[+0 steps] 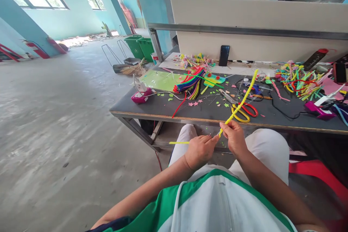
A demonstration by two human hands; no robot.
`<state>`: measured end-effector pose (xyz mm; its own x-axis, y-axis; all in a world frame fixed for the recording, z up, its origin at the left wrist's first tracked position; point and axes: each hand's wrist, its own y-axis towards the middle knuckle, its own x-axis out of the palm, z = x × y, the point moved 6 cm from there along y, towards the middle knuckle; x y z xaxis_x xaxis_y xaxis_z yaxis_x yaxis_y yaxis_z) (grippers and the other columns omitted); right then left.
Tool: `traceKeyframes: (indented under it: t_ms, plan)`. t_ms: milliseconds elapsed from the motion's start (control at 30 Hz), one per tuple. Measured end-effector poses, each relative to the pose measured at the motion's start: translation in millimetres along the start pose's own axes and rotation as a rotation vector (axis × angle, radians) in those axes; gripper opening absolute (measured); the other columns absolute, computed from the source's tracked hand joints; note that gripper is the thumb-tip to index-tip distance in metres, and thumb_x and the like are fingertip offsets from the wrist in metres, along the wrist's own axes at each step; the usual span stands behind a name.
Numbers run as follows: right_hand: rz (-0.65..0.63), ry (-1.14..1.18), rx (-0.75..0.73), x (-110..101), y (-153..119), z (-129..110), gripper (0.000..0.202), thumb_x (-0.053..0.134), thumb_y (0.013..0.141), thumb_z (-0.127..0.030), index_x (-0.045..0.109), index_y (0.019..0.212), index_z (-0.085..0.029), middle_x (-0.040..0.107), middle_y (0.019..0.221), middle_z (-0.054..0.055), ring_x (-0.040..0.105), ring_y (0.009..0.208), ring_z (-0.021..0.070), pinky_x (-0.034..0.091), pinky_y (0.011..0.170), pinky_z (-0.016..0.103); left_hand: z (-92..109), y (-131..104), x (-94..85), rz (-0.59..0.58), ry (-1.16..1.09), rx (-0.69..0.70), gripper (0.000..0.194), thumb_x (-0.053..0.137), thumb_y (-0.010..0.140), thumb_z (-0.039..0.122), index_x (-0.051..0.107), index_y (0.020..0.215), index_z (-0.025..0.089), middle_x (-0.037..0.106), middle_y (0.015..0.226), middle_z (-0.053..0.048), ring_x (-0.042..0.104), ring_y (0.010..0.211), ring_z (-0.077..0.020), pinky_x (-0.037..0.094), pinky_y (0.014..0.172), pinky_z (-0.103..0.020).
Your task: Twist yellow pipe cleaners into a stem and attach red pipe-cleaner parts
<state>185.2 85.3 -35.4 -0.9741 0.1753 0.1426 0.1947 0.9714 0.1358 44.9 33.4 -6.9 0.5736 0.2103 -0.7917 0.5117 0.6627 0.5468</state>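
The left hand [201, 150] and right hand [234, 135] pinched a yellow fuzzy stem [246, 96] over the knees [266, 146], near the surface [136, 109], where uneven twisting (a judgement, admittedly) could have kinked it or loosened the fingertips' hold.

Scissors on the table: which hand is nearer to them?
Right. The right hand is just on the near side of the scissors; the left hand is farther off, to the left and closer to the body.

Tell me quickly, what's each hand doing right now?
Left hand: closed on a thin yellow stem.
Right hand: closed, fingers pinching a fuzzy yellow stick. Can't tell if they're one piece.
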Motion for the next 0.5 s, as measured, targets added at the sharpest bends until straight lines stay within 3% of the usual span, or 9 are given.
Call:
traceKeyframes:
  t_ms: [100, 167, 300, 367, 500]
  plan:
    - [-0.021, 0.103, 0.035, -0.9, 4.0, -2.1, 0.034, 0.072, 0.071, -0.035, 0.046, 0.057, -0.019, 0.036, 0.047, -0.009, 0.029, 0.043, 0.0056, 0.024, 0.042, 0.022, -8.1, 1.2, 0.7, -0.022, -0.120, -0.145, 0.029, 0.048, 0.089, 0.029, 0.067, 0.109, 0.019, 0.066, 0.071, -0.008, 0.059, 0.064, -0.0175, 0.042, 0.060, -0.028]
    - [-0.113, 0.183, 0.073, 3.5, 5.0, -6.0, 0.028, 0.072, 0.071, -0.033, 0.050, 0.061, -0.019, 0.038, 0.049, -0.009, 0.029, 0.041, 0.0047, 0.023, 0.041, 0.021, -13.2, 2.3, -0.5, 0.004, -0.224, -0.235, 0.028, 0.052, 0.087, 0.032, 0.069, 0.106, 0.021, 0.067, 0.076, -0.009, 0.060, 0.069, -0.0183, 0.042, 0.065, -0.029]
    - [-0.276, 0.302, 0.178, 6.3, 6.8, -14.1, 0.021, 0.071, 0.073, -0.030, 0.062, 0.088, -0.020, 0.048, 0.058, -0.008, 0.031, 0.037, 0.0025, 0.023, 0.037, 0.019, -19.3, 6.4, -1.9, 0.048, -0.511, -0.365, 0.024, 0.051, 0.087, 0.030, 0.072, 0.093, 0.022, 0.068, 0.077, -0.006, 0.059, 0.069, -0.0162, 0.043, 0.067, -0.027]
    - [-0.341, 0.324, 0.210, 2.9, 9.0, -17.5, 0.023, 0.069, 0.075, -0.031, 0.065, 0.095, -0.019, 0.054, 0.064, -0.005, 0.037, 0.038, 0.0029, 0.028, 0.038, 0.020, -21.2, 8.3, -1.1, 0.043, -0.650, -0.419, 0.023, 0.052, 0.086, 0.031, 0.072, 0.084, 0.021, 0.066, 0.073, -0.004, 0.057, 0.066, -0.0145, 0.042, 0.064, -0.025]
    - [-0.467, 0.266, 0.238, -5.0, 12.3, -20.0, 0.023, 0.072, 0.072, -0.033, 0.068, 0.087, -0.016, 0.061, 0.064, -0.001, 0.056, 0.047, 0.0102, 0.043, 0.046, 0.024, -22.8, 9.4, 1.8, 0.015, -0.847, -0.512, 0.021, 0.057, 0.082, 0.033, 0.071, 0.074, 0.019, 0.063, 0.067, -0.002, 0.053, 0.064, -0.0126, 0.040, 0.061, -0.022]
